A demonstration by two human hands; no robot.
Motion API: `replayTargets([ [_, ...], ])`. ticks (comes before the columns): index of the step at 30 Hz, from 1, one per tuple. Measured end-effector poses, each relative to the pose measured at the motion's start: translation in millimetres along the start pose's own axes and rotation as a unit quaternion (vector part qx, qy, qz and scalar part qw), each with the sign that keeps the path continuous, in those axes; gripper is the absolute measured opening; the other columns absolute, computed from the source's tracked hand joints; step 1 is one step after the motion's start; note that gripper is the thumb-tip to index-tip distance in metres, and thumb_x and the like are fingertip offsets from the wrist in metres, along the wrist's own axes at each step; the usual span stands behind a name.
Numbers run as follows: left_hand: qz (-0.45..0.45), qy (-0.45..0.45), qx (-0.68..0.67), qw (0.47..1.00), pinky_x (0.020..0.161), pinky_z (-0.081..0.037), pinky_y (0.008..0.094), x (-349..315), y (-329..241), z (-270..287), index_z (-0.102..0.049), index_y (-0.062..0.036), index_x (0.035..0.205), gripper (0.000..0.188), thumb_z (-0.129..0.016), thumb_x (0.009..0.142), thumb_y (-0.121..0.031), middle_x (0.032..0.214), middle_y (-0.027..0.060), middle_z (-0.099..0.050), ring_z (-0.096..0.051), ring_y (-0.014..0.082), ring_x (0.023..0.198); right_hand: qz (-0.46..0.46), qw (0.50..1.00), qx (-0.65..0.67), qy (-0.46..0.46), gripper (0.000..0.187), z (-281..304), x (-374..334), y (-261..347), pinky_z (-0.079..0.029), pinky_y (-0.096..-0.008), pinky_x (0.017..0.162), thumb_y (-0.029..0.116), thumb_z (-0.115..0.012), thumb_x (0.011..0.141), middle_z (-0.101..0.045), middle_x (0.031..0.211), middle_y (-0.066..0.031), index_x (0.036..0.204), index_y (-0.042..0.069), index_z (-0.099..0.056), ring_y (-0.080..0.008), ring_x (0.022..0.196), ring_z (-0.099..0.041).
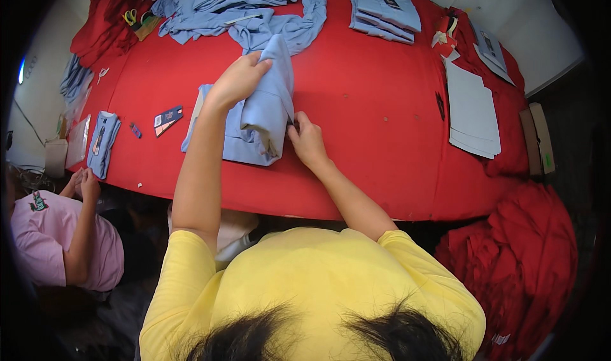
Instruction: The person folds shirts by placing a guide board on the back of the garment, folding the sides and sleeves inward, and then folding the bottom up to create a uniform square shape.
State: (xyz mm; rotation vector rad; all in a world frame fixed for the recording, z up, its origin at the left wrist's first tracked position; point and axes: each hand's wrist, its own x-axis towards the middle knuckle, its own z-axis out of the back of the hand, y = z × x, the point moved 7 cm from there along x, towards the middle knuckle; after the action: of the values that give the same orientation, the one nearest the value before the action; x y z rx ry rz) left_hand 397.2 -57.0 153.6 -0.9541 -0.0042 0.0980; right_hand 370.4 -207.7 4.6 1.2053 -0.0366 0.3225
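In front of me a light blue shirt (270,109) is partly folded, with one side turned up over the rest. A pale flat edge, perhaps card, shows along its left side. My left hand (245,77) grips the raised far part of the cloth between thumb and fingers. Lower down, my right hand (307,138) is closed at the shirt's right edge, fingertips pinching the cloth near a small dark spot. Beyond the left hand lies a loose heap of light blue shirts (280,33), its nearest sleeve close to the fold.
A stack of folded shirts (385,14) stands at the far right; white cards (472,109) lie nearer. Tags (168,119) and a folded shirt (103,143) are on the left of the red-covered table (375,163). A co-worker in pink (76,240) sits front left. Red cloth (515,253) hangs at right.
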Motion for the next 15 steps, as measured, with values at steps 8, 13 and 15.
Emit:
replayTargets([
  [8, -0.060, 0.015, 0.099, 0.993, 0.090, -0.045, 0.0383, 32, -4, -48, -0.053, 0.0066, 0.123, 0.045, -0.050, 0.094, -0.027, 0.111, 0.0244, -0.064, -0.062, 0.0321, 0.103, -0.101, 0.959, 0.246, 0.097, 0.024, -23, -19, -33, -0.046, -0.0372, 0.091, 0.012, -0.055, 0.091, -0.066, 0.102, -0.0107, 0.111, -0.002, -0.058, -0.0270, 0.099, -0.063],
  [13, -0.072, 0.018, 0.068, 0.995, 0.084, -0.047, 0.0513, 16, 6, -136, -0.052, 0.0071, 0.110, 0.039, -0.053, 0.093, -0.028, 0.101, 0.0330, -0.061, -0.059, 0.0474, 0.098, -0.252, 0.799, 0.519, 0.168, 0.031, -25, -61, -48, -0.043, -0.0393, 0.100, 0.015, -0.054, 0.094, -0.051, 0.132, -0.0116, 0.122, 0.001, -0.054, -0.0232, 0.117, -0.053],
  [15, -0.028, 0.107, 0.062, 0.992, 0.083, -0.048, 0.0478, 5, 25, -175, -0.051, 0.0045, 0.114, 0.041, -0.054, 0.093, -0.031, 0.099, 0.0309, -0.063, -0.060, 0.0452, 0.097, -0.290, 0.786, 0.509, 0.198, 0.028, -18, -84, -40, -0.049, -0.0390, 0.092, 0.015, -0.053, 0.095, -0.058, 0.121, -0.0134, 0.116, -0.003, -0.057, -0.0222, 0.106, -0.059],
])
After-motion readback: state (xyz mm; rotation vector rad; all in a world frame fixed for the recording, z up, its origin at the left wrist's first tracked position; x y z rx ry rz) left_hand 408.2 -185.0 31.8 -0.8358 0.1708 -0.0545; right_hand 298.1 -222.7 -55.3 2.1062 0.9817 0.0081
